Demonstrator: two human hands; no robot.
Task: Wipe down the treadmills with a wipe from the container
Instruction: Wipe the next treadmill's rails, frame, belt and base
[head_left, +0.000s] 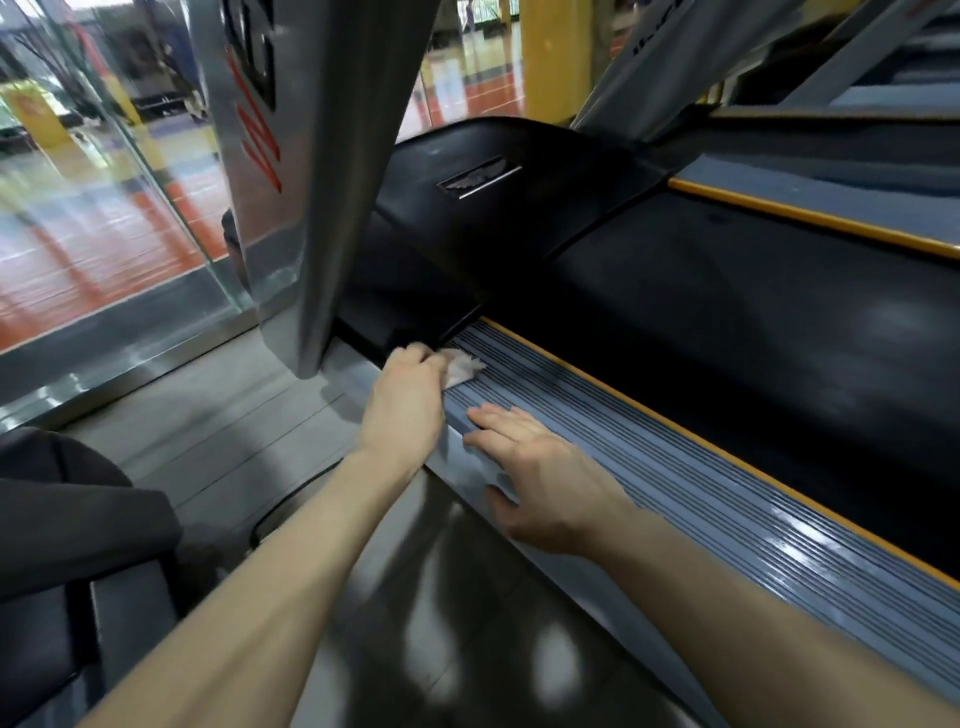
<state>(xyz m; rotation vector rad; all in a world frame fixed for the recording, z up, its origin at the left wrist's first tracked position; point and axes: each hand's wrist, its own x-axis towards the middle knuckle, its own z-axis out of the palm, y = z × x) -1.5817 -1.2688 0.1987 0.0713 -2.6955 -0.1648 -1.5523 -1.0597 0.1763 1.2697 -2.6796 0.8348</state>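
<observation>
A treadmill fills the right half of the view, with a black belt (727, 322), a black motor cover (519, 218) and a grey ribbed side rail (675, 467) edged in yellow. My left hand (410, 395) grips a crumpled white wipe (462, 366) and holds it against the front end of the side rail, next to the motor cover. My right hand (540, 478) lies flat on the same rail just behind, fingers straight and holding nothing. The wipe container is not in view.
A silver upright post (311, 156) of the treadmill rises just left of my left hand. A glass wall (104, 234) stands at the left over a glossy grey floor (441, 597). A second treadmill (857, 208) runs alongside at the right. Dark equipment (62, 545) sits at the lower left.
</observation>
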